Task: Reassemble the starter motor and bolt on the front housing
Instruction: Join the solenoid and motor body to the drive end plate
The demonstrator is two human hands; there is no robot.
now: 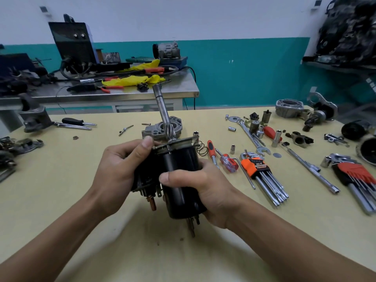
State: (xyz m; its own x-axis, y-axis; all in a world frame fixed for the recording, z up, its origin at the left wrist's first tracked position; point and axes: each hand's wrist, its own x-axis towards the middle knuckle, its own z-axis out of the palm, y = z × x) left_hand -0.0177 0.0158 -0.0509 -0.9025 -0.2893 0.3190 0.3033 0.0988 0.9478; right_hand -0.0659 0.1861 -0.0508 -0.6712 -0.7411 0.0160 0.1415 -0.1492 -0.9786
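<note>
I hold the black starter motor body (181, 169) upright above the yellow table (61, 180). My left hand (120, 171) grips its left side where the solenoid with copper terminals (152, 202) hangs, thumb on the top plate. My right hand (205, 192) wraps the right side of the black can, thumb across its front. A long steel armature shaft (162, 110) sticks up and tilts back from the top. The grey aluminium front housing (162, 128) lies on the table just behind the motor. A small coil spring (202, 148) lies right of it.
Screwdrivers (211, 151), an orange hex key set (258, 169), a second hex key set (358, 176), spanners, sockets and a long socket bar (309, 165) lie to the right. More motor parts (291, 107) sit at the far right. Pliers and a cast part (34, 117) lie left.
</note>
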